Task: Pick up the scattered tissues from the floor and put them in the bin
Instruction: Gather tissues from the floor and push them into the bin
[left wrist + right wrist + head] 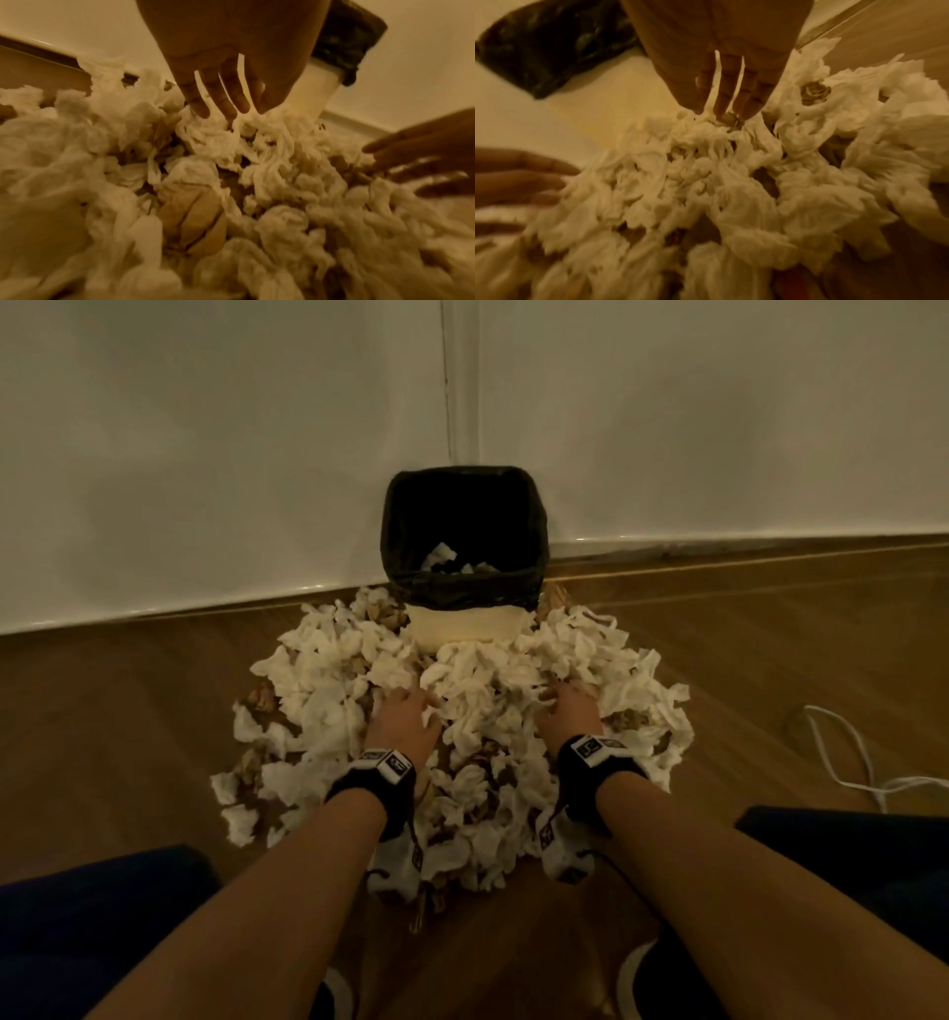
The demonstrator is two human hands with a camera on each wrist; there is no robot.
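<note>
Wooden floor (128, 711) meets pale wall; crumpled white tissues (328, 670) and brown paper wads heap around your bin (464, 624). Your left hand (403, 719) presses the pile with straight, spread fingers (223, 97). Behind stands the squarish cream bin, black-lined, a few tissues inside. Your right hand (567, 716) lies likewise flat, gripping nothing

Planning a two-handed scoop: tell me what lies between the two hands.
Crumpled white tissues fill the gap between the left hand and right hand, clearest in the head view.
</note>
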